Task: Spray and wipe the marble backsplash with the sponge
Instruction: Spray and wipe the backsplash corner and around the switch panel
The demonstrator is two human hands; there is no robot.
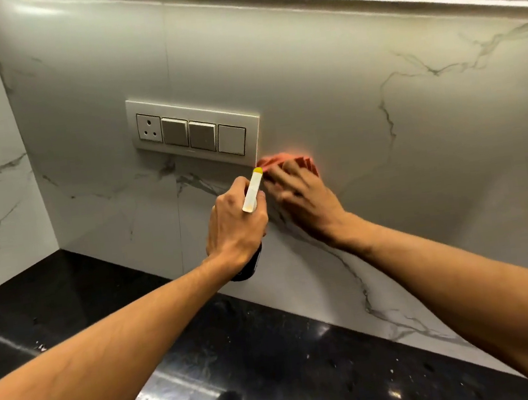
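Both hands work at the switch plate's (194, 132) lower right corner: left hand (236, 226) grips the spray bottle (252, 190), right hand (302, 195) flattens the sponge (284, 161) on bare backsplash (383, 152).

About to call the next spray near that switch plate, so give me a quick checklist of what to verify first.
1. Left hand grips the dark spray bottle with white, yellow-tipped nozzle: ok.
2. Right hand presses the orange sponge flat on the white veined marble backsplash: ok.
3. Nozzle aimed clear of the right hand: not ok, it points at the sponge.
4. Distance from the white switch plate with socket: not ok, the sponge sits at its lower right corner.
5. Marble wetness: cannot tell.
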